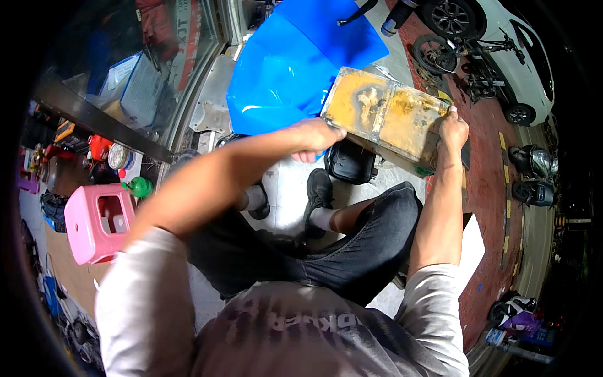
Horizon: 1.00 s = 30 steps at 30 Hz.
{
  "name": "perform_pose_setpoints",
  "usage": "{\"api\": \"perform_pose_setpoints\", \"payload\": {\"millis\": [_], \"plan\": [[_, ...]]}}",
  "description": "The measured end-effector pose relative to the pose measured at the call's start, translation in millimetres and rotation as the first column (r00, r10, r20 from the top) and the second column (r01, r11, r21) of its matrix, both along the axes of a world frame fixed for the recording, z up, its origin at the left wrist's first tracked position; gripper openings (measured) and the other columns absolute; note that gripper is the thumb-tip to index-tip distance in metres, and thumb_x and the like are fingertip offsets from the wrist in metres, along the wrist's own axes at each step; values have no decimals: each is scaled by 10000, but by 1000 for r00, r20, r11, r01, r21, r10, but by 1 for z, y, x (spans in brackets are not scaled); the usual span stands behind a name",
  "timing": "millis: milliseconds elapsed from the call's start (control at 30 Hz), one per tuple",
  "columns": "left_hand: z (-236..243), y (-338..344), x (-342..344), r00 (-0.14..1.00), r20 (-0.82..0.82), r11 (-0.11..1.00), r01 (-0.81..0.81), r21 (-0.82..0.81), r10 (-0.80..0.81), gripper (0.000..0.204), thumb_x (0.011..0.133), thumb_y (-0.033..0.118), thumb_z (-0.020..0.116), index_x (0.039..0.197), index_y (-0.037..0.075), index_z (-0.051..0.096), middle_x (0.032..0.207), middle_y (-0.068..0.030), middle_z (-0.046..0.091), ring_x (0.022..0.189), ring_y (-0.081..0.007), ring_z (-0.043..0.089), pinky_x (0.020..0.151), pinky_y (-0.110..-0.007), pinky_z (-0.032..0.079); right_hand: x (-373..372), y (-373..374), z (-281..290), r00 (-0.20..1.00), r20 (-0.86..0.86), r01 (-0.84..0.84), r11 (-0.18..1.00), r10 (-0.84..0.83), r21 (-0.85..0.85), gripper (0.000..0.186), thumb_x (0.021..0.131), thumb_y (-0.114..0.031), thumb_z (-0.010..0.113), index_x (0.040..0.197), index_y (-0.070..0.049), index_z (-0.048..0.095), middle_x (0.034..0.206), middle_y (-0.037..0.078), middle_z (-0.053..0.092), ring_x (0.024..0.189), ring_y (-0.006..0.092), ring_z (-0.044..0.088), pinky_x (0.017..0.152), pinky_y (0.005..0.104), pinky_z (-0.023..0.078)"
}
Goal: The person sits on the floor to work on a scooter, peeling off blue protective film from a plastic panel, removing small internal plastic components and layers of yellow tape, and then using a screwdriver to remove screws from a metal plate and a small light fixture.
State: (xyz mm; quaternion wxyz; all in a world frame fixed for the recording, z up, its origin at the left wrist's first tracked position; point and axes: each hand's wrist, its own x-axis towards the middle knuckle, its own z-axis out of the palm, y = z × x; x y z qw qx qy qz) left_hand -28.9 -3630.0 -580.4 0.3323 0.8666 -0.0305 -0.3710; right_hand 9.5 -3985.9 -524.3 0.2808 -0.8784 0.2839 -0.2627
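Out in front of me, slightly to the right, is a worn rectangular box with a scuffed yellow top, dark stains and a strip across its middle. My left hand is closed on its near left corner, the fingertips partly hidden. At the far right corner my right hand grips the edge, thumb up against the top. The box is held tilted above the ground. Below it, close to my shoe, a black open-topped container or case shows in part.
A glossy blue sheet spreads beyond my left hand. A pink stool and a green bottle are at the left, near a glass door. Toward the right are a parked bicycle, a white car and scooters.
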Motion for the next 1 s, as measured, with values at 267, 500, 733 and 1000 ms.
{"api": "perform_pose_setpoints", "payload": {"millis": [267,500,733,1000], "plan": [[-108,-36,-10,104,-479,-225,-783,-580,872,920,807,575,846,1459,9,528,1414,-211,587,1232,-321,581,1027,-474,485,-14,12,10,1000,-1,-24,1000,24,-15,591,1030,-454,526,1028,96,743,1056,336,713,1064,473,682,948,483,495],[-86,10,1,189,112,183,-418,-890,976,638,883,343,845,1342,-25,599,1270,-135,669,1124,-274,645,980,-403,518,-8,-8,-31,998,-54,22,976,-10,216,578,1030,-439,551,1072,108,734,1122,313,722,1102,431,690,964,463,489],[-17,1,-10,181,-520,-409,-428,-806,835,507,909,296,819,1241,-46,648,1186,-124,684,1012,-233,634,916,-421,525,10,-19,-52,992,-124,19,969,12,245,629,1015,-471,577,1068,139,720,1137,313,720,1117,414,689,967,444,486],[49,29,-63,521,-89,199,-470,-860,849,627,872,274,819,1289,-136,593,1218,-208,695,1039,-262,702,933,-385,559,6,-14,-59,975,-223,41,968,15,246,684,985,-533,623,1014,142,732,1091,273,740,1026,333,708,933,419,500]]}}
